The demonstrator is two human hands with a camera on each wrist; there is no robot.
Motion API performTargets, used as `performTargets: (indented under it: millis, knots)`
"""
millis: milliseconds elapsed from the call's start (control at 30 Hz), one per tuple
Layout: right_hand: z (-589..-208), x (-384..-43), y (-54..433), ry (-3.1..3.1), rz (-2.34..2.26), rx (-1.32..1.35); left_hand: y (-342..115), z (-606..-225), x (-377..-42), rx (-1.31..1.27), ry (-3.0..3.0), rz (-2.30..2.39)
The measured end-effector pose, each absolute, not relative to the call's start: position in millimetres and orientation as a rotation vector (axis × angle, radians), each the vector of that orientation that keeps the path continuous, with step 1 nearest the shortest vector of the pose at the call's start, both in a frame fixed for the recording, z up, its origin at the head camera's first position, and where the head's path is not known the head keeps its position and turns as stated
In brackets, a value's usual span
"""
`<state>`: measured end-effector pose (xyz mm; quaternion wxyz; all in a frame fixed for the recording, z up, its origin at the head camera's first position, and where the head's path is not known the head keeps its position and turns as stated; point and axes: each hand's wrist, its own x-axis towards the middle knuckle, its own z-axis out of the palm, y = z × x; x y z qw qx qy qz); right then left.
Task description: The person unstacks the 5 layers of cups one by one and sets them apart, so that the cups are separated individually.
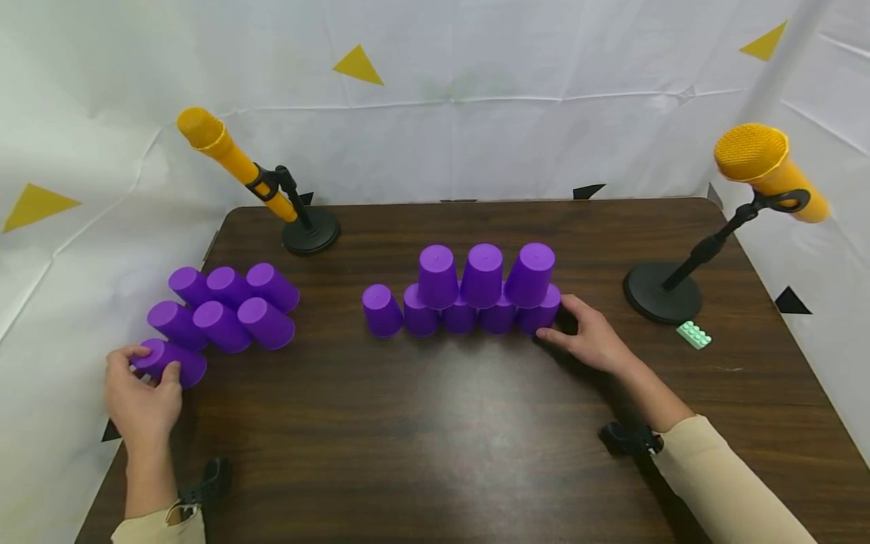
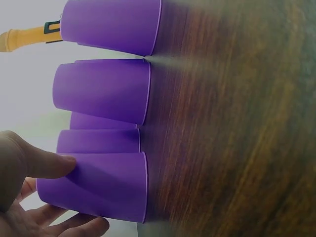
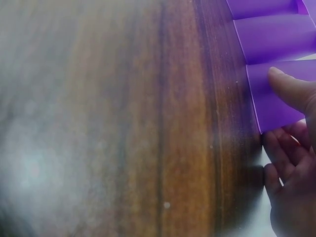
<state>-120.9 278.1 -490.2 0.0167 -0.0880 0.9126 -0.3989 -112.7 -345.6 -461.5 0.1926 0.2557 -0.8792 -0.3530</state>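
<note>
At the table's left, my left hand [image 1: 144, 393] grips the nearest purple cup [image 1: 178, 364] of a group of several upside-down cups [image 1: 223, 326]. In the left wrist view its thumb lies along one side of that cup [image 2: 101, 185] and the fingers go round the other. In the middle stands a row of upside-down purple cups [image 1: 383, 311] with three more cups [image 1: 484, 276] on top. My right hand [image 1: 593, 336] holds the rightmost bottom cup [image 1: 544, 313], thumb on its near side, as the right wrist view also shows on the cup [image 3: 279, 98].
A yellow microphone on a black stand [image 1: 310, 230] is at the back left, and another on a stand [image 1: 662, 293] at the right. Beside the right base lies a mint-green toy brick [image 1: 694, 335]. White sheeting [image 1: 476, 143] hangs behind the dark wooden table [image 1: 421, 438].
</note>
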Motion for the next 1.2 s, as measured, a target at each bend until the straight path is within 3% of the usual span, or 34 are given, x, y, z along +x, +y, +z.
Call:
performTargets:
  millis: [400,600,867,1033,1200]
  knots:
    - [-489.1,-120.9,276.6,2.832,-1.233,-0.275,-342.3,-453.1,-105.1,0.783,-2.457,-1.029]
    - [-489.2,-121.3,277.0,2.835,-1.238,-0.271,-315.3,-429.7,-99.6,0.641,-2.273,-0.88]
    - [-490.7,-121.4,278.3,2.837,-1.24,-0.268,-219.8,-394.3,-97.8,0.021,-2.135,-1.149]
    - [-490.6,-121.0,278.3,2.837,-1.24,-0.264,-153.3,-395.2,-104.2,-0.391,-2.189,-1.28]
    - [-490.2,-120.5,278.3,2.829,-1.242,-0.256,-100.4,-402.8,-122.9,-0.635,-2.239,-1.37]
